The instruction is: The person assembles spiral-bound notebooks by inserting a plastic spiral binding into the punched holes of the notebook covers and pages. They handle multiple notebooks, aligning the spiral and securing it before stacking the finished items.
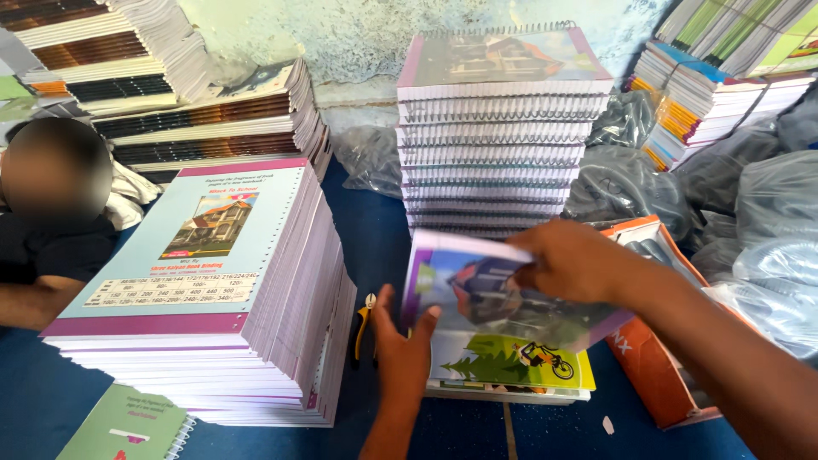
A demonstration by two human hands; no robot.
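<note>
My right hand (pixel 573 260) grips the upper right part of a notebook with a purple-edged cover showing a house (pixel 477 294), held tilted above a low pile. My left hand (pixel 402 345) has its fingers curled on that notebook's left edge. Under it lies a notebook with a yellow-green cover bearing a bicycle picture (pixel 511 362), on top of a short stack. Straight behind stands a tall pile of spiral-bound notebooks (pixel 494 128).
A big stack of unbound notebooks (pixel 213 281) stands to the left, with small yellow-handled pliers (pixel 365 319) beside it. A person sits at far left (pixel 47 221). An orange box (pixel 656 341), grey plastic bags (pixel 630 183) and more notebook piles (pixel 707 94) lie right.
</note>
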